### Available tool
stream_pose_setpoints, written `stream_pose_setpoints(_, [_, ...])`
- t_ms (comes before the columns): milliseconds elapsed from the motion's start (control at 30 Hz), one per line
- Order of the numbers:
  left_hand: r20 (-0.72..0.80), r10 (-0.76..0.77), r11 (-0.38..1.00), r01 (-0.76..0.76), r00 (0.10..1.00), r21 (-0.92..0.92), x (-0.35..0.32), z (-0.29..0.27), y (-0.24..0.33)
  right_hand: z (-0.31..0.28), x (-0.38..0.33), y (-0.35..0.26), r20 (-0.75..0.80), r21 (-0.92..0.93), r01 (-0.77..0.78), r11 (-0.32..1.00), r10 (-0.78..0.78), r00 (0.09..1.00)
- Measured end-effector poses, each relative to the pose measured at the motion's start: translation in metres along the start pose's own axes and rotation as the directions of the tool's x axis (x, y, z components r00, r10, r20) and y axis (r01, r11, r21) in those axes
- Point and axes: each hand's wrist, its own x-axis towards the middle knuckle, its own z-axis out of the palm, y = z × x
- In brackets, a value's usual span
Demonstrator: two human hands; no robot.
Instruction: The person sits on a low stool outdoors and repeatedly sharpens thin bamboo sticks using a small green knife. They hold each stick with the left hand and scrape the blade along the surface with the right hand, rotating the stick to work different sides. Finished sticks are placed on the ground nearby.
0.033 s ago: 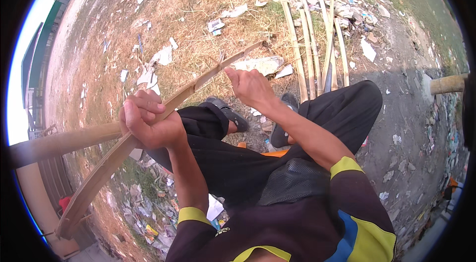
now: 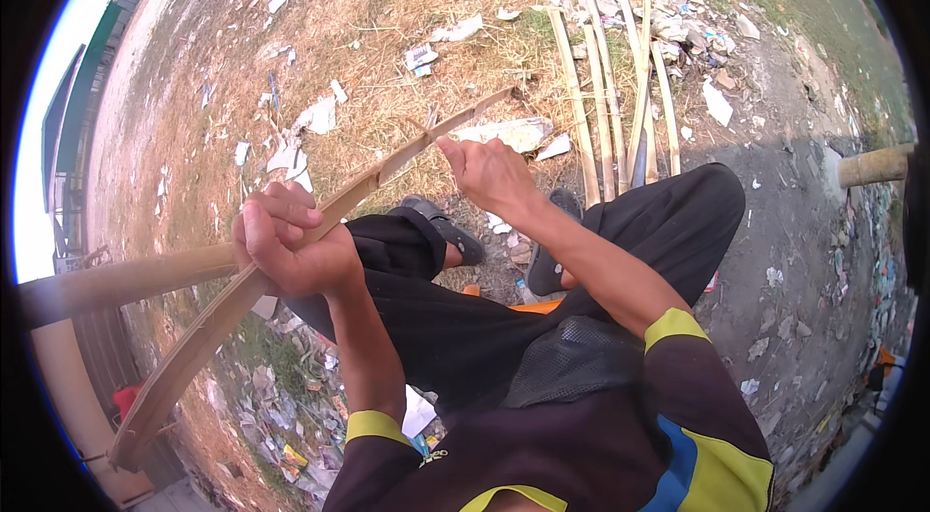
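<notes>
A long split bamboo strip [image 2: 208, 328] runs slantwise from the lower left up toward the middle, its far end bending slightly. My left hand [image 2: 295, 241] is closed round it, fingers curled over the top. Farther along, my right hand [image 2: 492, 173] is closed, with the thumb side against the strip's edge. Whatever lies inside the right fist is hidden. Just beyond that thumb a thin sliver [image 2: 417, 125] sticks up from the strip. Beneath the left hand, a thick round bamboo pole [image 2: 136, 285] comes in from the left.
Several split bamboo strips [image 2: 575, 105] lie side by side on the ground ahead, with a dark blade-like piece [image 2: 640, 158] among them. Paper and plastic scraps [image 2: 509, 131] litter the dry grass. Another pole end [image 2: 872, 167] juts in at the right. My bent legs [image 2: 668, 207] frame the space below.
The thin sliver near my right thumb leans farther left than before. Both hands keep nearly the same place on the bamboo strip, and the view has shifted very slightly.
</notes>
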Motion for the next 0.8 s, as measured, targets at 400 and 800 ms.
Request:
stream_pose_setpoints(400, [0.063, -0.019, 0.999, 0.022, 0.998, -0.05, -0.003, -0.012, 0.004, 0.008, 0.008, 0.01, -0.027, 0.048, 0.052, 0.997, -0.051, 0.998])
stream_pose_setpoints(800, [0.048, -0.005, 0.999, 0.007, 0.999, -0.04, 0.006, -0.008, -0.005, 0.013, 0.023, 0.044, -0.051, -0.191, 0.031, 0.981, -0.041, 0.998])
